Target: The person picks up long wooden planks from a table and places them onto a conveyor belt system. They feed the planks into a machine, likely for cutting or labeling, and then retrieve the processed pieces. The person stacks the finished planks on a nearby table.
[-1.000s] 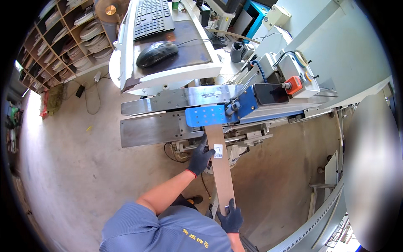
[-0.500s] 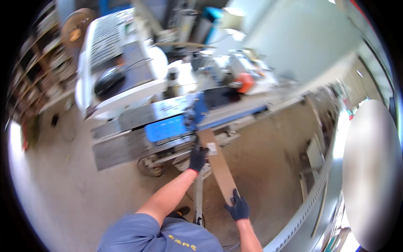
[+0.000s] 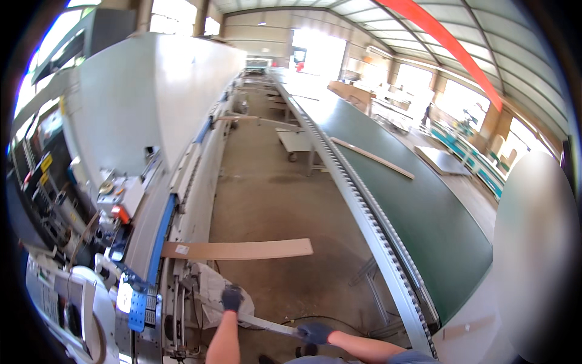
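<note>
My left hand [image 3: 231, 298], in a dark glove, is above a white sack [image 3: 213, 291] beside the machine. Its fingers are too small and dark to make out, and I see nothing in its grip. My right hand [image 3: 314, 333], gloved alike, has its fingers stretched leftward near the end of a pale metal bar [image 3: 270, 325]; whether they touch is unclear. Beyond both hands, a long light-brown board [image 3: 248, 250] with a small white label juts from the machine's edge over the floor, apart from my hands.
On the left runs a long white machine [image 3: 194, 151] with a blue strip [image 3: 159, 239]. To the right stands a conveyor with a green belt [image 3: 394, 206] and a roller-lined edge, bearing a narrow strip [image 3: 373, 159]. A dark cable [image 3: 339, 319] crosses the floor.
Both hands have left the board and come back toward me; its end still rests at the machine. The view has swung right and up, bringing in the conveyor and hall.
</note>
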A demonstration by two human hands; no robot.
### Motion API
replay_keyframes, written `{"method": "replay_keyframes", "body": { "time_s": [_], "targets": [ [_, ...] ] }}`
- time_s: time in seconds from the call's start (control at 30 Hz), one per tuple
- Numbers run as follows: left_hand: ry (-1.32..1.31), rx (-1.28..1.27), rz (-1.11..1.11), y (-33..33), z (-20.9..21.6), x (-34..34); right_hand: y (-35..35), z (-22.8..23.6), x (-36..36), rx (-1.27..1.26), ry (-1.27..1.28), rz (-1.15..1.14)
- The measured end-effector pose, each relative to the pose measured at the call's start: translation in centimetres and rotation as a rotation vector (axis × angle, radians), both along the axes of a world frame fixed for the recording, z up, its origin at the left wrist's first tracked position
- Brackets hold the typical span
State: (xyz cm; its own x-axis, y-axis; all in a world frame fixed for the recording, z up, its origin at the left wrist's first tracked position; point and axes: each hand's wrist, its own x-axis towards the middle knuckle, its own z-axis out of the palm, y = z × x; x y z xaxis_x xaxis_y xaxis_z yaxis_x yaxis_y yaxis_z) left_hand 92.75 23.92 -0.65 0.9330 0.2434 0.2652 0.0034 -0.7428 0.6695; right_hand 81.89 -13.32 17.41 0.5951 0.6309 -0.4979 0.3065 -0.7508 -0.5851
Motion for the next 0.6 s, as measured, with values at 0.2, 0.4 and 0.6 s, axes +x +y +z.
{"method": "replay_keyframes", "body": {
  "time_s": [0.2,0.4,0.6],
  "targets": [
    [0.114,-0.215,-0.703,-29.7,10.4,-1.3,-17.1,-4.0,-12.5,0.395,-0.393,-0.616],
    [0.148,-0.089,-1.204,-56.5,23.4,-9.5,-26.0,3.1,-23.0,1.100,0.342,-1.500],
    [0.242,0.282,-1.640,-83.1,20.2,-23.1,-34.8,3.8,-35.5,1.501,0.289,-1.786]
  ]
}}
